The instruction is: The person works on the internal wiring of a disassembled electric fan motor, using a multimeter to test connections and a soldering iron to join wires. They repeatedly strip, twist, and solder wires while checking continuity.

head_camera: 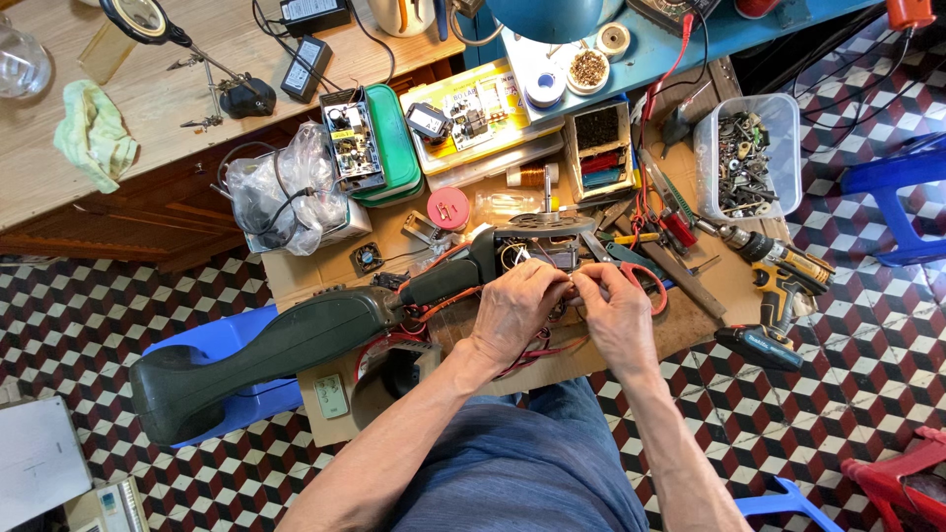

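A large dark green power tool (286, 350) with a long handle lies across a cardboard sheet (690, 320), its opened metal head (537, 241) showing wires inside. My left hand (517, 310) and my right hand (616, 315) meet just below that head, fingertips pinched together on something small, probably a wire, which the fingers hide. Red wires (537, 350) run out from under my left hand. Red-handled scissors (636, 271) lie right beside my right hand.
A yellow and black cordless drill (778, 281) lies at right, next to a clear tub of metal parts (746, 158). Circuit boards, a green box (394, 148), a plastic bag (286, 187) and small parts crowd the far side. Blue stools (902, 187) stand on the tiled floor.
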